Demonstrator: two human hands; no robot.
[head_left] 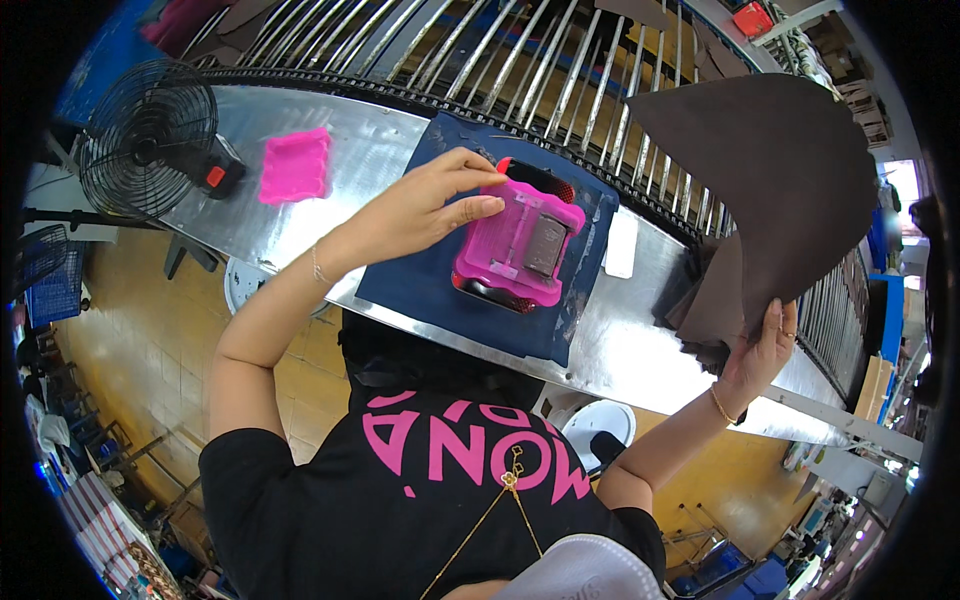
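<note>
My left hand (445, 200) is at the left corner of a bright pink tray-like mould (495, 245), thumb and fingers a little apart. The thumb overlaps the mould's edge; whether it presses there I cannot tell. A dark brown rectangular block (545, 246) sits in the mould's right part, beside small pale strips. Under the mould a red and black object (540, 180) shows at both ends. All of this rests on a dark blue mat (420, 270). At the right, my right hand (768, 345) grips the lower edge of a large dark brown sheet (780, 180), raised and curving.
A second pink mould (295, 166) lies on the metal table (380, 130), near a black wire fan (150, 140). A rack of metal rollers (480, 55) runs behind. Right of the mat are a white flat piece (621, 245) and more brown sheets (712, 295).
</note>
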